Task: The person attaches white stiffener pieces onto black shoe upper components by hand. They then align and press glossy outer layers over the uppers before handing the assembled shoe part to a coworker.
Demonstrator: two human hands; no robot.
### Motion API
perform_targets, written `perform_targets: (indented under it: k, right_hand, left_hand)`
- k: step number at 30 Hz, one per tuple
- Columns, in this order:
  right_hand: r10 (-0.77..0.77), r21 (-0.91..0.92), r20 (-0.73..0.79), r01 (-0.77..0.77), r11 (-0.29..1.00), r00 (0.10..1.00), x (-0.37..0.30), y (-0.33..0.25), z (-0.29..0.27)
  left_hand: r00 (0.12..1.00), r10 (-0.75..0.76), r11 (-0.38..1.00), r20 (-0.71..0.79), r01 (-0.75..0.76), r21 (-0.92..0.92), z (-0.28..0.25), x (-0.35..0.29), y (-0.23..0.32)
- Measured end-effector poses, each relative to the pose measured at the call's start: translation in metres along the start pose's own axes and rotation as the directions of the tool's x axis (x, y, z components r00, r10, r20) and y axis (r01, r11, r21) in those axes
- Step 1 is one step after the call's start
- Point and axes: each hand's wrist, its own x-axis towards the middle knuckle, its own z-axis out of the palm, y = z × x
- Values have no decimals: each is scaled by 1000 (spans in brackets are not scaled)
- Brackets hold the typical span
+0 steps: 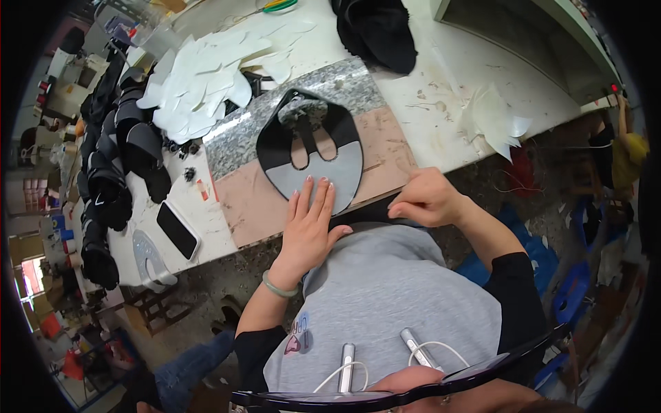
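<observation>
A flat, rounded black-and-grey sewn piece, which looks like a shoe upper, lies on a pinkish-brown board and a grey speckled slab. Two long openings with a black strip between them show in its middle. My left hand rests flat on its grey near end, fingers stretched out. To the right, at the table's front edge, my right hand is closed with the fingers curled in. Whatever its fingers hold, if anything, is hidden. The right hand stays apart from the sewn piece.
White thin cut pieces are heaped at the far left, near stacked black-and-grey pieces. A phone and a grey horseshoe-shaped piece lie left. Black cloth, green-handled scissors and more white pieces lie farther back and right.
</observation>
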Motion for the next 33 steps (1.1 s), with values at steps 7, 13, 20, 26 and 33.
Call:
perform_targets:
  k: [7, 13, 20, 26, 33]
  right_hand:
    - [546, 185, -200, -516, 837, 814, -54, -10, -68]
    - [268, -522, -529, -557, 646, 806, -113, 62, -161]
    - [561, -458, -506, -755, 469, 655, -75, 116, -168]
    - [562, -408, -543, -781, 473, 624, -82, 106, -181]
    - [596, -276, -487, -760, 588, 638, -80, 84, -147]
  left_hand:
    - [947, -107, 985, -303, 59, -163, -11, 23, 11]
    - [919, 242, 888, -312, -339, -310, -41, 127, 72]
    - [975, 200, 766, -100, -219, -604, 62, 304, 104]
    - [994, 38, 680, 100, 47, -732, 95, 374, 127]
    - [949, 33, 398, 313, 275, -875, 92, 356, 127]
